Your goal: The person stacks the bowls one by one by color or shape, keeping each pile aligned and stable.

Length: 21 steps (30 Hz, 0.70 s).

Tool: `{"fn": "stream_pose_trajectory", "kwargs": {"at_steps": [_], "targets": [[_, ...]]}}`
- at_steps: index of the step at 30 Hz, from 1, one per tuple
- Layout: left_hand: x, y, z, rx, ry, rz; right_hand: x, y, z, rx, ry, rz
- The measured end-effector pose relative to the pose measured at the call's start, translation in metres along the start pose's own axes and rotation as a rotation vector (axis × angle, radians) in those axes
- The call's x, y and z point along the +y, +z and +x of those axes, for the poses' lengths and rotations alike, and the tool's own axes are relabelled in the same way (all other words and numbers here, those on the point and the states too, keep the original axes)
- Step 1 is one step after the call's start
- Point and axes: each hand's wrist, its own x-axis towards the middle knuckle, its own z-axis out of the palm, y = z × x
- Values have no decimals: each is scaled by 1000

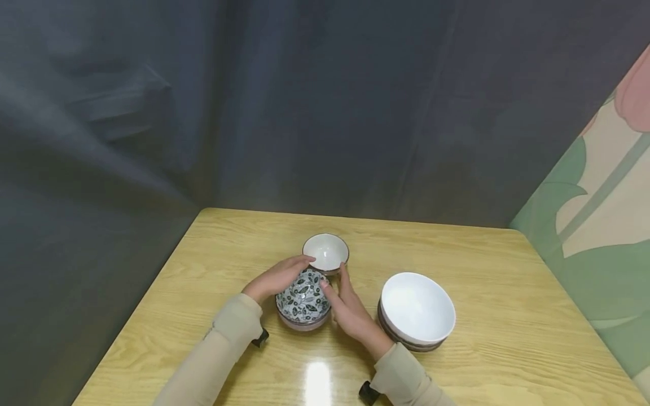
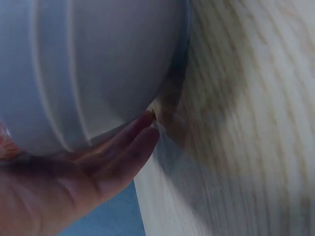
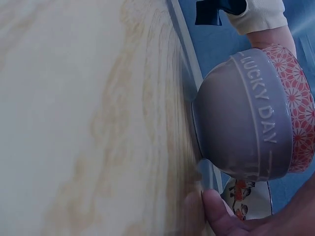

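Observation:
My left hand reaches along the far left side of a bowl with dark leaf and flower patterns. Its fingers run out straight to the near rim of a small white bowl with a dark rim. From the other side my right hand lies with its forefinger up against the small bowl's right side and its thumb over the patterned bowl. Up close in the right wrist view is a grey bowl reading "LUCKY DAY", banded in red flowers. Behind it shows the small bowl's flowered outside.
A large white bowl sits on a darker bowl to the right of my right hand. All stand on a wooden table. A dark curtain hangs behind it, and a floral wall panel borders the right.

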Motion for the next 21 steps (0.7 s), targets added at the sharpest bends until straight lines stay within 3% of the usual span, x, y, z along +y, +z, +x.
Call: {"fn": "stream_pose_trajectory", "kwargs": {"at_steps": [7, 14, 21], "targets": [[2, -2, -3, 110, -3, 81, -4, 1, 1, 7, -17, -13], [-6, -4, 1, 275, -62, 92, -6, -3, -5, 27, 17, -100], [-18, -11, 0, 418, -93, 105, -8, -5, -9, 28, 11, -107]]}}
